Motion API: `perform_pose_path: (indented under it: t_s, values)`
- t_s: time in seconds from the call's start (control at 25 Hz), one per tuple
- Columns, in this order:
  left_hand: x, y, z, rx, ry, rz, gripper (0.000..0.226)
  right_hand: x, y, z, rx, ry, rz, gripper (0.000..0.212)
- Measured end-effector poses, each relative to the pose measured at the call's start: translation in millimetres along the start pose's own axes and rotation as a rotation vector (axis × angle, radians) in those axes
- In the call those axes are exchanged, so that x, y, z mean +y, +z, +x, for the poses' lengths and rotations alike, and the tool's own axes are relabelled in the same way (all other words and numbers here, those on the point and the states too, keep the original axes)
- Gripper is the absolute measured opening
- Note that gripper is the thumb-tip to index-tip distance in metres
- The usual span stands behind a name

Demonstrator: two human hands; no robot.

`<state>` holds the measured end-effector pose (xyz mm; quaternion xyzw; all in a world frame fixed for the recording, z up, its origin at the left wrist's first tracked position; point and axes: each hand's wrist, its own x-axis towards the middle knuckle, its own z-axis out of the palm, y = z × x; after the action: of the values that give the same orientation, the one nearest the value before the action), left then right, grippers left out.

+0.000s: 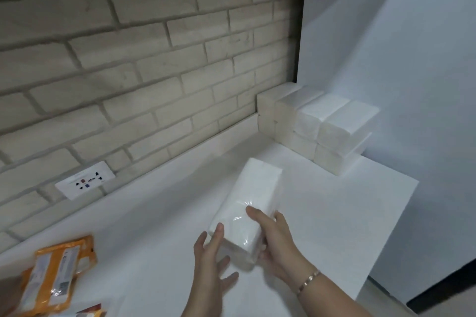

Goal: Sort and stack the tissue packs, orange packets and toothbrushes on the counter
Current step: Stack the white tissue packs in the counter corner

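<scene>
**One tissue pack in hand, the rest stacked in the corner**

Nearest the camera, at the lower left edge, lie flat orange plastic packets (pixel 56 270) with white printed labels, overlapping in a loose pile. The frame cuts them off, and the print is too blurred to read. A reddish corner of another packet shows at the bottom edge, too little of it to identify.

At the centre, the left hand (pixel 213 257) lies with fairly straight, spread fingers against the near left side of a white, block-shaped tissue pack in clear film (pixel 252 198), touching it without closing round it. The right hand (pixel 275 242), with a thin metal bracelet (pixel 307 281) at the wrist, grasps the pack's near right side – thumb over the top, fingertips hidden beneath. The pack points away toward the far right; whether its far end rests on the smooth white counter (pixel 347 213) cannot be told. No writing shows on the film, only glare.

Further back, a white socket plate (pixel 85 180) sits low on the pale brick wall (pixel 128 59), its small lettering illegible.

In the far corner, against a plain white side panel (pixel 412 59), stands a stack of white tissue packs (pixel 322 126) – two layers, side by side, the rear ones dim in shadow
</scene>
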<state>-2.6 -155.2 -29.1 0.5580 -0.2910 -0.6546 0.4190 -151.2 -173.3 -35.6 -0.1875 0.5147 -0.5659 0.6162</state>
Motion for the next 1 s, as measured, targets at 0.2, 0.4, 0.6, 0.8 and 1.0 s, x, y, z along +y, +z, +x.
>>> perform_pose_path:
  t_s: [0.2, 0.4, 0.6, 0.8, 1.0]
  values:
    - [1.5, 64.1, -0.6, -0.128, 0.033, -0.118, 0.061, -20.6, -21.6, 7.5, -0.033, -0.081, -0.036, 0.071]
    - [16.7, 110.3, 18.0, -0.144, 0.157, -0.199, 0.037, -59.8, -45.1, 23.3, -0.087, -0.142, -0.110, 0.065]
    - [21.2, 143.2, 56.1, -0.088, 0.187, -0.226, 0.044, -106.1, -78.1, 65.6, 0.077, -0.273, -0.142, 0.095]
    - [33.5, 173.1, 95.6, 0.001, 0.161, -0.269, 0.051, -165.6, -97.0, 118.3, 0.210, -0.557, -0.561, 0.059]
    - [54.1, 204.3, 137.0, 0.069, 0.171, -0.337, 0.065, -211.8, -88.7, 161.6, 0.098, -0.663, -0.748, 0.066]
